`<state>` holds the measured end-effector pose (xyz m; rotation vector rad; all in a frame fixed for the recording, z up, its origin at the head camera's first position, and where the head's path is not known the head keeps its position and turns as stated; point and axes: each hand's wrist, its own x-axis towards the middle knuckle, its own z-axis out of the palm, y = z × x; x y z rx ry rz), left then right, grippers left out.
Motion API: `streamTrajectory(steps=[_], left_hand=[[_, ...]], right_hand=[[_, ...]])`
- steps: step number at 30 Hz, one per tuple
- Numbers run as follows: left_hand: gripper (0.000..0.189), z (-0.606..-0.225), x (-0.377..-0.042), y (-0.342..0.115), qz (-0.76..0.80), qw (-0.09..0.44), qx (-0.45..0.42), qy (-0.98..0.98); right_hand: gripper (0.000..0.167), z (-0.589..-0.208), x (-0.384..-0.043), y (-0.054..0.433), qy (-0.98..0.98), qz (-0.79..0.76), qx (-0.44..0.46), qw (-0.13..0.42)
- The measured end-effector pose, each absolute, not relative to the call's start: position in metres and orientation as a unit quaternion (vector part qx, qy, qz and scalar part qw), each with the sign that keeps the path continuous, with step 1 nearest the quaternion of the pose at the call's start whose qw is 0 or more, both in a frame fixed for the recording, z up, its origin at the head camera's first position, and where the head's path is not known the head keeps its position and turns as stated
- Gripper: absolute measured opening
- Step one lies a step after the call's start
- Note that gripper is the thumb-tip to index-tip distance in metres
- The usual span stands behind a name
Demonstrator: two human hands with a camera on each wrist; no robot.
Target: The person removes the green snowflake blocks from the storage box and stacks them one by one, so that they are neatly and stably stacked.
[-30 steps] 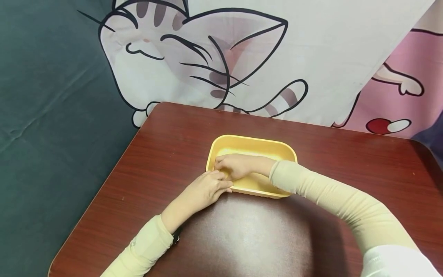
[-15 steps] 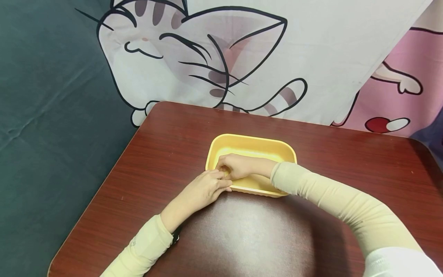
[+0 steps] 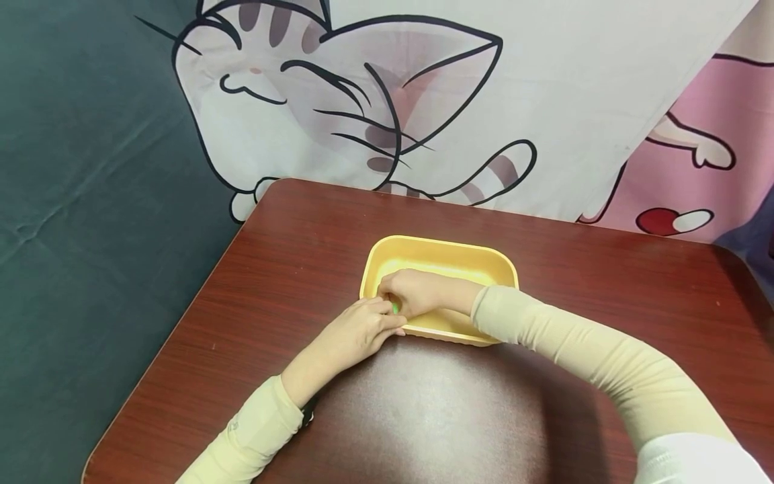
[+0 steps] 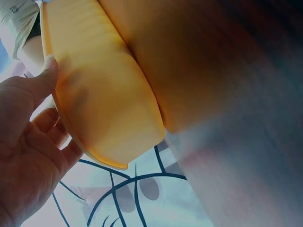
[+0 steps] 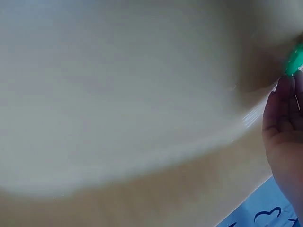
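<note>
A yellow rectangular basin (image 3: 447,250) with rounded corners sits on the table. My left hand (image 3: 357,335) grips its near left corner; in the left wrist view the thumb (image 4: 45,80) lies along the outer wall and the other fingers are behind the rim. My right hand (image 3: 414,292) is down inside the basin at the left end, fingers curled. It holds a small bright green thing (image 5: 294,61) at the fingertips, seen in the right wrist view at the edge; most of it is hidden and its kind cannot be made out.
The basin stands on a dark red-brown wooden table (image 3: 290,269) with rounded corners. Behind it hangs a white cloth (image 3: 556,87) with a cartoon cat, beside a dark green cloth (image 3: 91,202) on the left.
The right hand has shifted slightly within the left end of the basin, and a bit of green now shows beneath its fingers. The left hand stays on the rim.
</note>
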<state>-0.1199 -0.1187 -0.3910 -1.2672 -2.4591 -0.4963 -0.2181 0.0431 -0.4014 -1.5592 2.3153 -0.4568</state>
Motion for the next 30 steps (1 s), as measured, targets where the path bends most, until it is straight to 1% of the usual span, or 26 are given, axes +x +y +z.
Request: streamTrajectory(steps=[6,12,14,21,30], left_hand=[[0.009,-0.392,-0.120,-0.119,-0.170,0.162,-0.443,-0.865],[0.008,-0.392,-0.120,-0.119,-0.180,0.160,-0.446,-0.862],[0.007,-0.392,-0.120,-0.120,-0.182,0.158,-0.445,-0.862],[0.007,-0.389,-0.120,-0.119,-0.176,0.147,-0.443,-0.867],[0.010,-0.389,-0.119,-0.118,-0.181,0.137,-0.442,-0.868]], right_hand=[[0.031,-0.401,-0.220,0.042,0.823,-0.099,-0.547,0.121],[0.029,-0.391,-0.227,0.043,0.816,-0.121,-0.545,0.149],[0.027,-0.384,-0.231,0.046,0.816,-0.131,-0.542,0.149],[0.035,-0.351,-0.242,0.062,0.822,-0.137,-0.542,0.110],[0.027,-0.324,-0.239,0.097,0.840,-0.155,-0.518,0.050]])
